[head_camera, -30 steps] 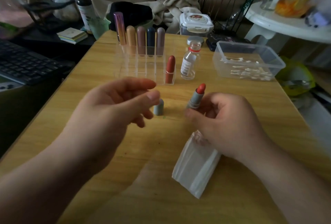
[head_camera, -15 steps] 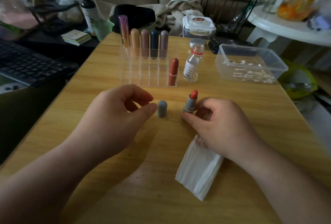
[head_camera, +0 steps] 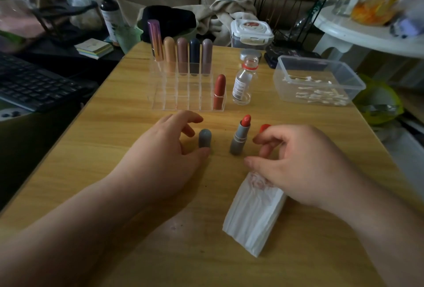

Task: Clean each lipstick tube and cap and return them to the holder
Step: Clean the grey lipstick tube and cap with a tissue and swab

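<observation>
Left hand (head_camera: 165, 149), relaxed and empty, is held at 9 o'clock of a grey rounded cap (head_camera: 205, 137); right hand (head_camera: 298, 160), likewise, at 3 o'clock of an uncapped grey lipstick tube (head_camera: 238, 142).

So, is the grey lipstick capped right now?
Uncapped: the grey lipstick tube stands with its red tip bare, and the grey cap stands apart beside it.

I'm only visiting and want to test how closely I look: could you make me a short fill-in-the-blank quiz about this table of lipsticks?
The grey cap stands nearest the ____ hand. The back row of the holder has ____ lipsticks. The tissue lies partly under the ____ hand. The open lipstick stands ____ the holder.
Missing words: left; five; right; outside.
</observation>
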Available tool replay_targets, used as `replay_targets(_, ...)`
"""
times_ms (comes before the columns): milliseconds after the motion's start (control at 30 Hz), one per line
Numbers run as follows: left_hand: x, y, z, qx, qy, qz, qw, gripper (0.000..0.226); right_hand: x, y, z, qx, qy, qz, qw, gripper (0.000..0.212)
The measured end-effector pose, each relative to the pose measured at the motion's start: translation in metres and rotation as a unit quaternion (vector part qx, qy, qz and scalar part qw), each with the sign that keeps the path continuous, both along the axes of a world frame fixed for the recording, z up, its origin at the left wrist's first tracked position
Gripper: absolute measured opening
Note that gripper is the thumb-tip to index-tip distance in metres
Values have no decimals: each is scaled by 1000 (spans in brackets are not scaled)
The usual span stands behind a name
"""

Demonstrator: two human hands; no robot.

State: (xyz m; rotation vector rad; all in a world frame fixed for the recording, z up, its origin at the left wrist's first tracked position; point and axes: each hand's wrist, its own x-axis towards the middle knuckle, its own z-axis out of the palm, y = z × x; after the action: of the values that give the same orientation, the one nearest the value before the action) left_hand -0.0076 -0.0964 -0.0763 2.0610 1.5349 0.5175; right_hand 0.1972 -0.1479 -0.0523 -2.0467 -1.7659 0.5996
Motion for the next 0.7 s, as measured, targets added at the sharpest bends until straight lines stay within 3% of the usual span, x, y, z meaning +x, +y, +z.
replay_targets(200,3,1,0,13,21,-35,999,43,2,-18,19,-77,-113,7,991,45)
replay_targets(467,6,-5,9,-5,15,-13,1000,24,-3,-25,15,-136,-108,22,985,49)
replay_targets(567,5,-16,18,-68,-46,-7,997,19,-1,-24,12,-151,-65,11,986,30)
replay_targets(700,-7,-28,21,-224,-178,-90,954,38,5,-24,7,-166,-12,38,985,23)
